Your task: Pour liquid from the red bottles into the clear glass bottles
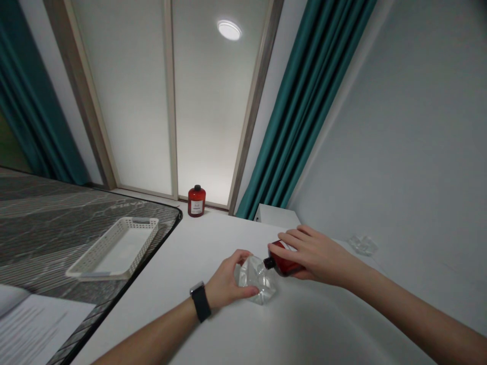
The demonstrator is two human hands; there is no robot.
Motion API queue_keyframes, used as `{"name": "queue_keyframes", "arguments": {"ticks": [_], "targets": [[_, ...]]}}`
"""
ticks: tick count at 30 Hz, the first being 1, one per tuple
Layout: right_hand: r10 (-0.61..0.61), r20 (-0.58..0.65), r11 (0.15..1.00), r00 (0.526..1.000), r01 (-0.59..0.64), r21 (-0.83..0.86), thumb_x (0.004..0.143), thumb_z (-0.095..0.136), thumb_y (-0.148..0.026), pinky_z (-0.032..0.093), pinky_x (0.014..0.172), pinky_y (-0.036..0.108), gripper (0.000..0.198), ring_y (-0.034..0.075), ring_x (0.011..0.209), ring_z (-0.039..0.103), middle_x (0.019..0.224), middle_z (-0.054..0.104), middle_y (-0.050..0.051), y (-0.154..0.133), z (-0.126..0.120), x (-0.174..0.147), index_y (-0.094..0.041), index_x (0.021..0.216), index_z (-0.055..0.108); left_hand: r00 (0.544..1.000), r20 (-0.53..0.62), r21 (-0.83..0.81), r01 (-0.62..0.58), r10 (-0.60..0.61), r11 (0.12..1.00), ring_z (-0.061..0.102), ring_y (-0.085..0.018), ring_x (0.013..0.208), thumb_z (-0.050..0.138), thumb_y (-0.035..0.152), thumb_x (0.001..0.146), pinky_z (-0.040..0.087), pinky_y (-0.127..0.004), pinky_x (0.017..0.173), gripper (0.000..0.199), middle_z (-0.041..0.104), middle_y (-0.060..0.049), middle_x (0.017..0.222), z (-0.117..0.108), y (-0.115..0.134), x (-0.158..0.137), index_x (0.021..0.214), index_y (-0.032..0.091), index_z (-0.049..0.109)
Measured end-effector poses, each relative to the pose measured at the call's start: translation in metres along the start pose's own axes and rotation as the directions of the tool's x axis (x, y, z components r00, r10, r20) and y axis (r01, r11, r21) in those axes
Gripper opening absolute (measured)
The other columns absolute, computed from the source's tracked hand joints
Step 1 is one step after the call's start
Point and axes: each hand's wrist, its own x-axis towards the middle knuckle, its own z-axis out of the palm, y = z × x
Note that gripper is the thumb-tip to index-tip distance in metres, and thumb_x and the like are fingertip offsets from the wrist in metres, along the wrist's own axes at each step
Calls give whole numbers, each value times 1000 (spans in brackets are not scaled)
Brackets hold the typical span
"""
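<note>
White tabletop (171,243), white rectangular perforated plastic basket (117,248) at left, my right hand (310,256) clamped round a tilted black-topped translucent red bottle (283,265), my left hand (228,285) gripping a crinkled clear plastic bag (253,276) just left of it, upright black-capped red bottle (196,196) at far edge

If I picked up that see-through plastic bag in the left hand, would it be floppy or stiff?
The clear plastic bag would probably be floppy, since creases run across it near the left hand. It's likely light for its size, because it looks thin and see-through. Its shiny surface might feel a bit slippery too.
</note>
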Motion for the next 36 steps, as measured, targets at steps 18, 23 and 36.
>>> {"name": "queue_keyframes", "arguments": {"ticks": [18, 23, 36], "targets": [[-12, -8, 1000, 1000, 12, 20, 77, 77, -38, 41, 84, 39, 67, 27, 103, 59, 118, 65, 10, 3, -4, 1, -23, 135, 45, 1000, -4, -9, -3, 3, 1000, 59, -26, 101, 82, 34, 63, 45, -39, 94, 60, 65, -7, 110, 0, 0, 1, 113, 18, 54], [-8, -10, 1000, 1000, 8, 10, 77, 78, -37, 41, 85, 40, 68, 28, 104, 59, 120, 64, 9, 3, -4, 1, -23, 135, 45, 1000, -4, -27, -25, 25, 999, 59, -26, 101, 81, 34, 64, 45, -39, 93, 58, 65, -7, 109, 0, 0, 1, 113, 18, 54], [0, 10, 1000, 1000, 0, 9, 76, 79, -37, 41, 87, 41, 72, 29, 107, 58, 123, 63, 10, 3, -6, 2, -25, 136, 43, 1000, -19, -13, -7, 7, 1000, 60, -26, 103, 82, 33, 63, 45, -39, 96, 62, 65, -7, 111, 1, 0, 0, 115, 18, 53]]}}
